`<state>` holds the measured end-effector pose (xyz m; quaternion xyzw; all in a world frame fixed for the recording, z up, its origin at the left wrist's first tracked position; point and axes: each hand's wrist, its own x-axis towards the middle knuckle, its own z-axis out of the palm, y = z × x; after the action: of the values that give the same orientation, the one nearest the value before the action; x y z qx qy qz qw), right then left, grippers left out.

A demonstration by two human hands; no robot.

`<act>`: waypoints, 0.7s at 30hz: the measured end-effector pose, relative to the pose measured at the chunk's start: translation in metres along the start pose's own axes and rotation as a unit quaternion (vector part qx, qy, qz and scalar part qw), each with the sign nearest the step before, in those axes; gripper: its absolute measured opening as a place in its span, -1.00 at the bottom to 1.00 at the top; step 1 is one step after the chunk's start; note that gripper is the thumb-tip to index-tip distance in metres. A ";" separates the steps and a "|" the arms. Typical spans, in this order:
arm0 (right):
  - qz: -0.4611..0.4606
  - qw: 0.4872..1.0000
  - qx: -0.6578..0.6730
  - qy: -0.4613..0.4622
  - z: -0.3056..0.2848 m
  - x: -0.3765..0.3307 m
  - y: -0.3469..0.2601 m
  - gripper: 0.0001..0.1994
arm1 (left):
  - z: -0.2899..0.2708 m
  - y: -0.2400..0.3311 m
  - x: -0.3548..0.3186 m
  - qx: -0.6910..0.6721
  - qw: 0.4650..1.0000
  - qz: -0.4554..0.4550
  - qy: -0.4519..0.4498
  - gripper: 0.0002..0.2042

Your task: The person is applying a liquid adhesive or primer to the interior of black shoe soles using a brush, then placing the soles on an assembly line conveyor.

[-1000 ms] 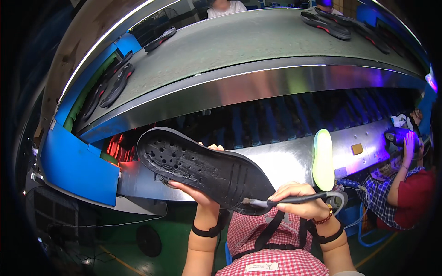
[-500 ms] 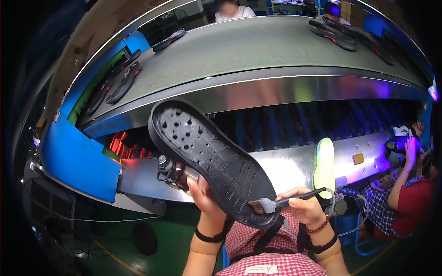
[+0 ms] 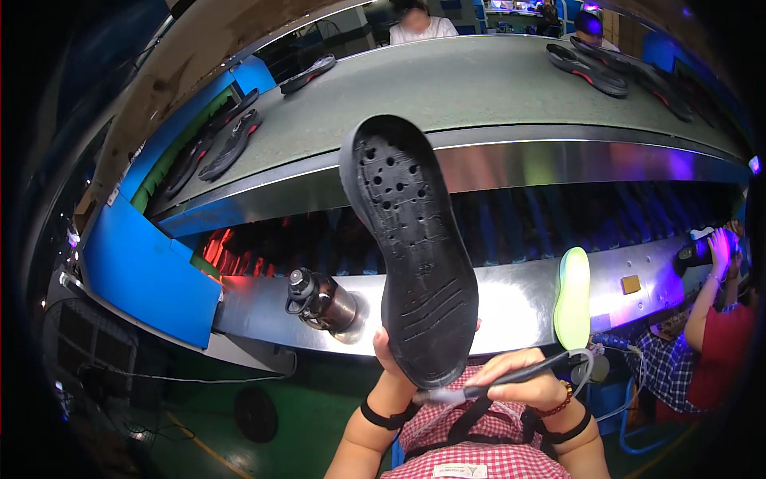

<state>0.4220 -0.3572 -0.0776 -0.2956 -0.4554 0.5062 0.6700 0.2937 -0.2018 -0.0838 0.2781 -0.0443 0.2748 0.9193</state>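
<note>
A black shoe sole [image 3: 427,271] stands nearly upright before me, its holed heel part at the top and its grooved toe part at the bottom. My left hand [image 3: 389,359] is closed on the toe part; the thumb shows at the left edge, and most of the other fingers are hidden behind. In my right hand [image 3: 527,379] is a brush [image 3: 456,394] with a dark handle. Its bristles are just under the toe end, close to my left wrist; whether they touch the sole I cannot tell. A pale tube [image 3: 590,369] runs at the handle's rear end.
A dark bottle [image 3: 329,305], a yellow-green sole-shaped piece [image 3: 573,299] and a small tan block [image 3: 630,284] rest on the metal ledge [image 3: 511,299]. Beyond it, a conveyor belt [image 3: 447,84] carries several black soles [image 3: 231,146]. At the right sits a co-worker [image 3: 722,335].
The sole has swung from a leftward slant to nearly upright. The brush has come off the inner face of the toe part and moved down and left below it.
</note>
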 end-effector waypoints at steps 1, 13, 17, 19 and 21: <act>0.023 0.998 -0.028 0.047 0.000 0.001 -0.003 -0.77 | -0.001 0.001 -0.001 0.006 1.000 -0.004 0.006 -0.03; -0.011 0.934 -0.306 -0.185 -0.018 0.022 -0.025 -0.78 | -0.012 0.023 -0.012 0.060 0.974 -0.218 0.020 -0.32; -0.026 0.919 -0.286 -0.269 -0.022 0.025 -0.030 -0.73 | -0.012 0.029 -0.012 0.078 0.956 -0.282 0.037 -0.42; -0.060 0.913 -0.277 -0.295 -0.024 0.026 -0.036 -0.71 | -0.013 0.033 -0.012 0.094 0.945 -0.309 0.047 -0.43; -0.032 0.923 -0.259 -0.281 -0.023 0.028 -0.037 -0.69 | -0.013 0.034 -0.012 0.086 0.937 -0.334 0.048 -0.45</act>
<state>0.4602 -0.3401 -0.0470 -0.2896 -0.7497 0.4113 0.4300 0.2646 -0.1768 -0.0807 0.3413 0.1191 -0.0321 0.9318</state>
